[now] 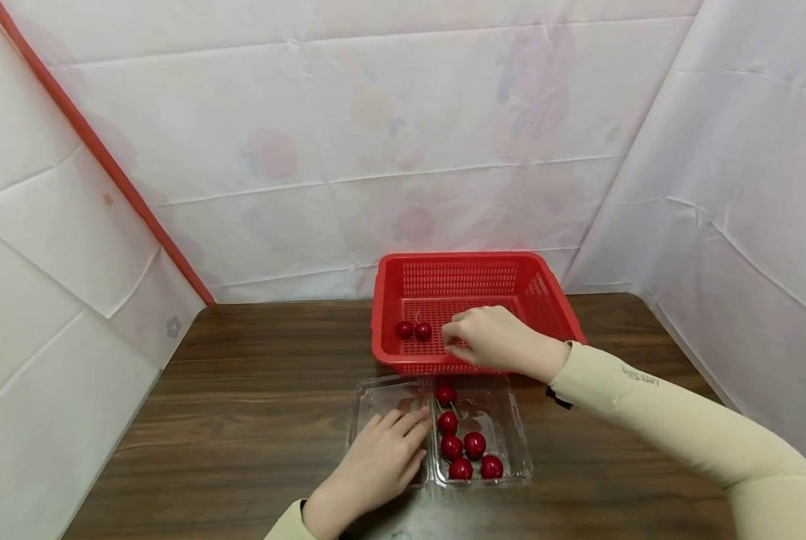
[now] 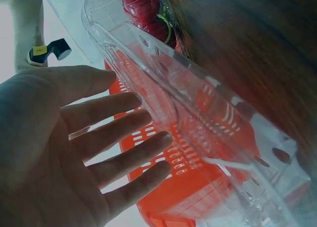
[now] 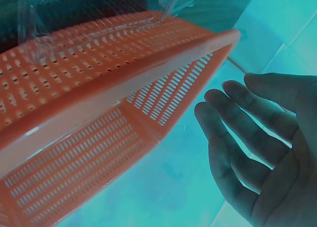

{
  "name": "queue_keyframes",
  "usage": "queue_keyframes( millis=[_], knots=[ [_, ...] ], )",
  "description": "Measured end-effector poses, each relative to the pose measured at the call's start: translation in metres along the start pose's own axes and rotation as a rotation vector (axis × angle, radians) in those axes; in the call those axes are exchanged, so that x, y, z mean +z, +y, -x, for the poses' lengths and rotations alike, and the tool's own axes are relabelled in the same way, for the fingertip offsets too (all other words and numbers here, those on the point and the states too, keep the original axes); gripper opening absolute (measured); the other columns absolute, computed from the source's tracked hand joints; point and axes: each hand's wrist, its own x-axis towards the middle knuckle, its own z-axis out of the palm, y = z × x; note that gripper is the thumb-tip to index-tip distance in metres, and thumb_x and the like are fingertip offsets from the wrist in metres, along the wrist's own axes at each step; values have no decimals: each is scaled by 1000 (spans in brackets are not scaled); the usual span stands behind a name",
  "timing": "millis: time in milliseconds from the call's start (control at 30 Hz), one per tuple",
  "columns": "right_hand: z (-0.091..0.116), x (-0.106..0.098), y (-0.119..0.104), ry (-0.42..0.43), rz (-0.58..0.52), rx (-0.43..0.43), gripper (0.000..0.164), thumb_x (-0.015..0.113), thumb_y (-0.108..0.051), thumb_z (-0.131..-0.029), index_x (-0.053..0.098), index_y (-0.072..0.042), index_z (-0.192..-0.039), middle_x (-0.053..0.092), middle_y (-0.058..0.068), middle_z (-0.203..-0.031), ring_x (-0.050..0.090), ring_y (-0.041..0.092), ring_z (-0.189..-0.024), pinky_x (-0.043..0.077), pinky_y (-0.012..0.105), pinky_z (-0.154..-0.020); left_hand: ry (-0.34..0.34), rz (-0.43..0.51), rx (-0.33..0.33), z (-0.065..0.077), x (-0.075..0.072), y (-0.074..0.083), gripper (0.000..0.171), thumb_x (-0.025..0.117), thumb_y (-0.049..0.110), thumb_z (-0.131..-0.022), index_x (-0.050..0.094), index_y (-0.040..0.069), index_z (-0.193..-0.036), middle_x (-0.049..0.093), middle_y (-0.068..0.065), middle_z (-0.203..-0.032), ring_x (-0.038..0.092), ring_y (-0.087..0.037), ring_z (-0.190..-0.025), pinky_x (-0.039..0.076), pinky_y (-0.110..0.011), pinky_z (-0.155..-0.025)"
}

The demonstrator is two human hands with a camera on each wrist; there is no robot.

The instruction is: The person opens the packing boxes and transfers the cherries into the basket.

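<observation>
A hinged clear plastic box lies opened out on the table, with several dark red cherries in its right half. Over the left half, the lid, my left hand spreads its straight fingers, the tips near the middle fold; whether they touch it I cannot tell. Behind the box stands a red plastic basket with two cherries at its left, one showing a stem. My right hand hovers above the basket's front part, right of those cherries. Its fingers bend loosely and hold nothing.
The dark wooden table extends to both sides of the box and basket. White printed sheets enclose it at the back, left and right. A red strip runs down the left corner.
</observation>
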Motion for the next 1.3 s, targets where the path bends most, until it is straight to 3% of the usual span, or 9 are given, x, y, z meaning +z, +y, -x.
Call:
queue_keyframes(
  millis=[467, 767, 1067, 1300],
  knots=[
    [21, -2, -5, 16, 0, -9, 4, 71, -20, -82, 68, -21, -80, 67, -9, -76, 59, 3, -62, 48, 22, -55, -15, 5, -3, 1, -2, 0, 34, 66, 32, -85, 67, 14, -114, 63, 0, -124, 59, -17, -101, 45, -32, -71],
    [34, -5, -12, 13, 4, -15, 9, 75, -27, -79, 67, -23, -80, 66, -9, -75, 61, 6, -65, 50, 25, -57, -47, 15, -15, 0, -2, 0, 34, 64, 32, -87, 67, 14, -116, 62, 0, -126, 58, -17, -102, 45, -32, -71],
    [43, 6, -20, -13, -38, -29, 14, 76, -24, -79, 62, -23, -75, 61, -12, -70, 51, 2, -60, 45, 21, -55, -36, 14, -12, 1, -3, 0, 34, 65, 32, -86, 67, 14, -115, 63, 0, -125, 58, -18, -102, 45, -33, -71],
    [48, 17, -23, -8, -71, -38, 9, 74, -23, -81, 66, -24, -77, 63, -13, -72, 57, 1, -63, 47, 22, -55, -33, 10, -14, 0, -3, -1, 34, 65, 32, -86, 67, 14, -115, 63, 0, -125, 58, -17, -102, 45, -33, -71]
  ],
)
